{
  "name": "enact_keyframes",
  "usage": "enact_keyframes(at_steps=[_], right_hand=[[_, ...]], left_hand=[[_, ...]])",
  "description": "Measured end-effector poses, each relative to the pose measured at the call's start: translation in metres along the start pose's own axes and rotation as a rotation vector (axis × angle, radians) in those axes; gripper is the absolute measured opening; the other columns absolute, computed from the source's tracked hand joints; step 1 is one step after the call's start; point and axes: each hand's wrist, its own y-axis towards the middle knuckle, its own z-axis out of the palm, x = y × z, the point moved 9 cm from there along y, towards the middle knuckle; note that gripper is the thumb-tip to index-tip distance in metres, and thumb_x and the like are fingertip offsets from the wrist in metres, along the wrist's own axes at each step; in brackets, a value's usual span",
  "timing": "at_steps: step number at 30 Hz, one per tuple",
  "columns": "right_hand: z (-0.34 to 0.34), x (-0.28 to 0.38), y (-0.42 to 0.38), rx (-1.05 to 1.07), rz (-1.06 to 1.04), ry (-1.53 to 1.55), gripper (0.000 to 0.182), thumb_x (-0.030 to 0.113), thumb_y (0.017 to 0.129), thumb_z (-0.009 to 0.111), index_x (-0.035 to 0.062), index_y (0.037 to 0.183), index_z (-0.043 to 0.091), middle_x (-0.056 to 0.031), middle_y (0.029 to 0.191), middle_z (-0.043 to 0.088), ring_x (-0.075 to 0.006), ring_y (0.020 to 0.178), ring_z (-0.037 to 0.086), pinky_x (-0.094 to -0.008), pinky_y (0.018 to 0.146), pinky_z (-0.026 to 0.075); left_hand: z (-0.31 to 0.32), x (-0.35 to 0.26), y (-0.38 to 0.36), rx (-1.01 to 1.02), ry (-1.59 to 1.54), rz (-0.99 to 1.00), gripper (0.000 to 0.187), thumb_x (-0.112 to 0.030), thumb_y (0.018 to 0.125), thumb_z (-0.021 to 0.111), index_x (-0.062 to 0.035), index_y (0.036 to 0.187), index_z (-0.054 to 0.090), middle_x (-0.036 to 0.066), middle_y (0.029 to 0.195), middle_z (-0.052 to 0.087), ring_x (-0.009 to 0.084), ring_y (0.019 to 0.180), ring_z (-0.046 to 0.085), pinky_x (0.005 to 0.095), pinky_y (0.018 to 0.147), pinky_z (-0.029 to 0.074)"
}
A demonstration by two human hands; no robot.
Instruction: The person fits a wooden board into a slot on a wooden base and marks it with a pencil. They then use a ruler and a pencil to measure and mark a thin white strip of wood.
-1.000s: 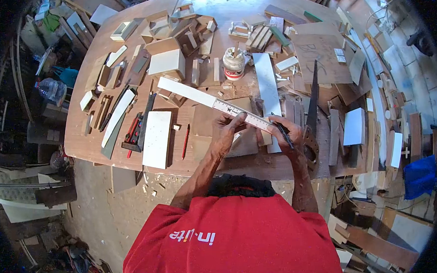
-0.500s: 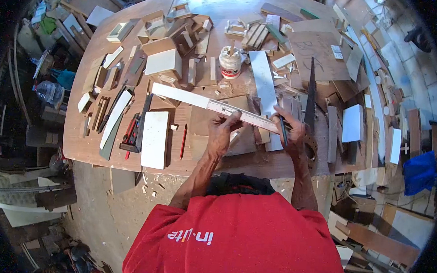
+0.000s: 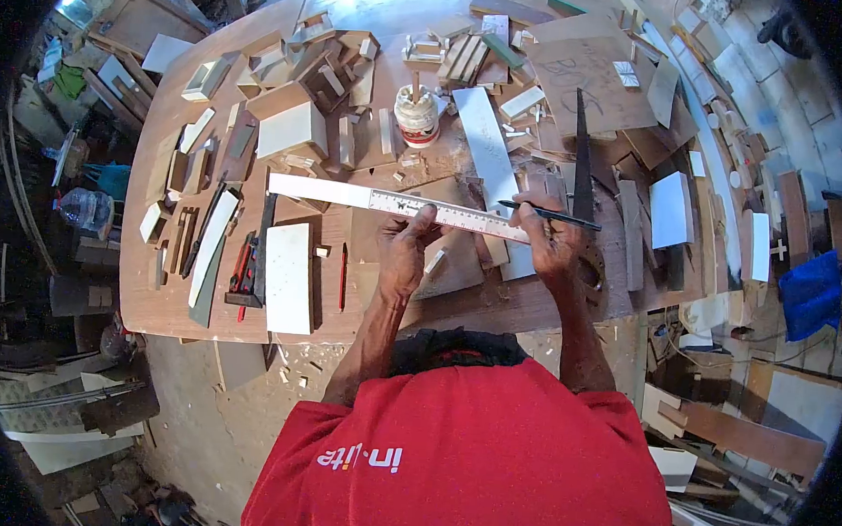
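My left hand [image 3: 404, 251] is closed round a white ruler [image 3: 457, 217], its thumb pressed on the top face. Lined up with the ruler is a narrow white strip [image 3: 320, 190], which sticks out to the left beyond it. At the ruler's right end, the fingers of my right hand [image 3: 557, 243] pinch a dark pen [image 3: 566, 217], held nearly level with its tip to the left. Behind the right hand, a long white board [image 3: 487, 143] lies on the table.
An open glue jar [image 3: 417, 118] with a stick in it stands mid-table. Nearby are wooden box pieces [image 3: 293, 132], a hand saw [image 3: 582, 167], a hammer [image 3: 261, 255], a red pencil [image 3: 343, 276] and a white block [image 3: 289, 280]. Offcuts cover the right side.
The pen in my right hand has swung from pointing steeply down to nearly level. Both hands still hold the ruler and strip; the whole view has shifted slightly.
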Motion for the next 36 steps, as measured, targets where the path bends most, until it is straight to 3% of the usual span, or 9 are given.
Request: enact_keyframes(at_steps=[3,10,12,17,21,23,25,35,36], right_hand=[[0.001,-0.011,0.0,-0.001,-0.02,-0.103,0.01,0.01,0.093,0.059,0.0016,0.097,0.062,-0.0065,0.075,0.064,-0.0133,0.068,0.06,-0.0288,0.061,0.047],[0.005,-0.013,-0.002,0.0,-0.058,-0.133,0.008,0.011,0.091,0.061,0.0047,0.094,0.064,-0.005,0.077,0.065,-0.0138,0.064,0.059,-0.0286,0.059,0.046],[0.009,0.001,-0.005,0.017,-0.272,-0.426,0.007,0.013,0.09,0.063,0.0058,0.092,0.065,-0.0046,0.077,0.066,-0.0139,0.062,0.059,-0.029,0.058,0.045],[0.01,0.003,0.0,0.038,-0.142,-0.28,0.009,0.014,0.089,0.064,0.0054,0.091,0.065,-0.0047,0.077,0.066,-0.0143,0.061,0.058,-0.0299,0.057,0.045],[0.011,-0.003,0.0,0.031,-0.071,-0.186,0.011,0.014,0.089,0.065,0.0035,0.09,0.065,-0.0058,0.075,0.067,-0.0142,0.06,0.057,-0.0298,0.057,0.045],[0.011,-0.004,0.0,0.035,-0.076,-0.192,0.012,0.015,0.089,0.065,0.003,0.09,0.065,-0.006,0.074,0.066,-0.0144,0.059,0.057,-0.0297,0.056,0.045],[0.011,-0.006,0.0,0.039,-0.08,-0.198,0.013,0.015,0.089,0.065,0.0025,0.09,0.065,-0.0062,0.073,0.066,-0.0146,0.059,0.057,-0.0297,0.056,0.045],[0.017,-0.012,0.0,0.096,-0.065,-0.186,0.015,0.017,0.09,0.066,0.0022,0.09,0.066,-0.0089,0.072,0.066,-0.0167,0.06,0.059,-0.0309,0.056,0.045],[0.016,-0.01,0.001,0.08,-0.064,-0.152,0.015,0.017,0.09,0.066,0.0019,0.09,0.066,-0.0098,0.074,0.066,-0.0174,0.06,0.059,-0.0313,0.056,0.046]], left_hand=[[0.002,-0.001,-0.001,0.01,-0.012,0.004,0.006,-0.008,0.091,0.063,-0.0021,0.09,0.065,0.007,0.087,0.067,0.0174,0.08,0.066,0.0343,0.076,0.059],[0.004,0.0,-0.001,0.046,-0.013,0.008,0.007,-0.009,0.091,0.063,-0.0027,0.091,0.065,0.007,0.089,0.067,0.0176,0.082,0.066,0.0361,0.078,0.058],[0.001,0.001,0.0,0.047,-0.006,0.002,0.007,-0.009,0.092,0.063,-0.0023,0.092,0.065,0.007,0.09,0.067,0.0176,0.082,0.066,0.0364,0.078,0.058],[0.005,-0.003,-0.002,0.046,-0.026,0.009,0.009,-0.009,0.093,0.061,-0.0012,0.095,0.065,0.006,0.091,0.066,0.0177,0.084,0.065,0.0371,0.079,0.058],[0.003,-0.004,-0.003,0.003,-0.022,0.017,0.008,-0.008,0.09,0.064,-0.0021,0.085,0.065,0.007,0.085,0.067,0.0174,0.078,0.066,0.0346,0.075,0.059],[0.0,-0.003,-0.003,0.004,-0.016,0.024,0.009,-0.008,0.09,0.064,-0.0021,0.083,0.065,0.007,0.085,0.067,0.0175,0.078,0.067,0.0349,0.076,0.059],[0.001,-0.003,-0.003,0.046,0.0,0.016,0.006,-0.007,0.091,0.063,-0.0022,0.093,0.065,0.007,0.091,0.066,0.0189,0.085,0.065,0.038,0.079,0.058],[0.004,-0.005,-0.004,0.024,0.019,0.005,0.008,-0.008,0.092,0.062,-0.0002,0.093,0.065,0.009,0.09,0.066,0.0189,0.084,0.065,0.0373,0.079,0.058],[0.004,-0.006,-0.005,0.006,0.024,0.007,0.009,-0.009,0.091,0.063,-0.0013,0.086,0.065,0.008,0.087,0.066,0.0177,0.081,0.066,0.0356,0.077,0.058]])
